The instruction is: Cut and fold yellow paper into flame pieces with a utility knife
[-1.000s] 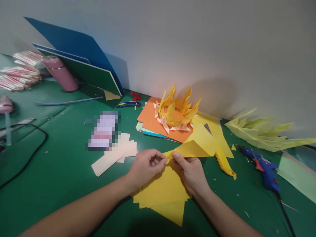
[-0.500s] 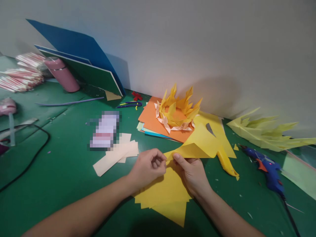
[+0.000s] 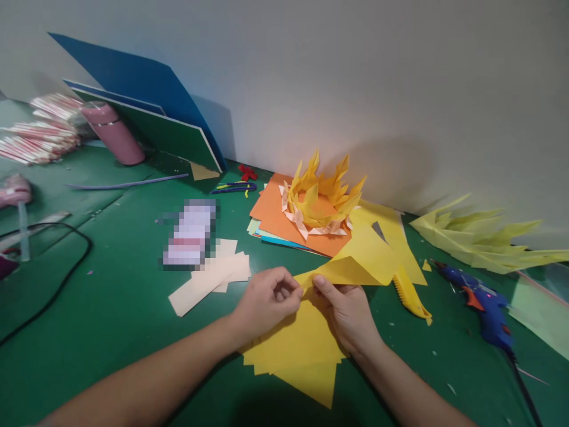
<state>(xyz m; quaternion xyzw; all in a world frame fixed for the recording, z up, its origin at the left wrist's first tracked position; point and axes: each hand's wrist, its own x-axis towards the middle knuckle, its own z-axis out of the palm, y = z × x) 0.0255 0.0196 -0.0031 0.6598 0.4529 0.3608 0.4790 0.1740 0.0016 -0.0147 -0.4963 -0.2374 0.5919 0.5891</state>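
Observation:
A folded sheet of yellow paper (image 3: 355,264) is held just above the green table (image 3: 111,308). My left hand (image 3: 267,302) pinches its near corner with thumb and fingertips. My right hand (image 3: 349,311) grips the same corner from the right, thumb on top. Beneath both hands lies a stack of yellow paper pieces (image 3: 297,350). Behind the sheet, a spiky yellow paper flower (image 3: 322,198) sits on orange paper (image 3: 271,216).
A yellow utility knife (image 3: 411,296) and a blue glue gun (image 3: 480,302) with its cord lie to the right. Pale yellow folded spikes (image 3: 480,237) rest by the wall. Cream strips (image 3: 208,279), a black cable (image 3: 53,279), a pink bottle (image 3: 113,133) and blue boards (image 3: 146,107) are on the left.
Both hands keep their pinch on the yellow sheet's corner and have hardly moved. The view has shifted slightly.

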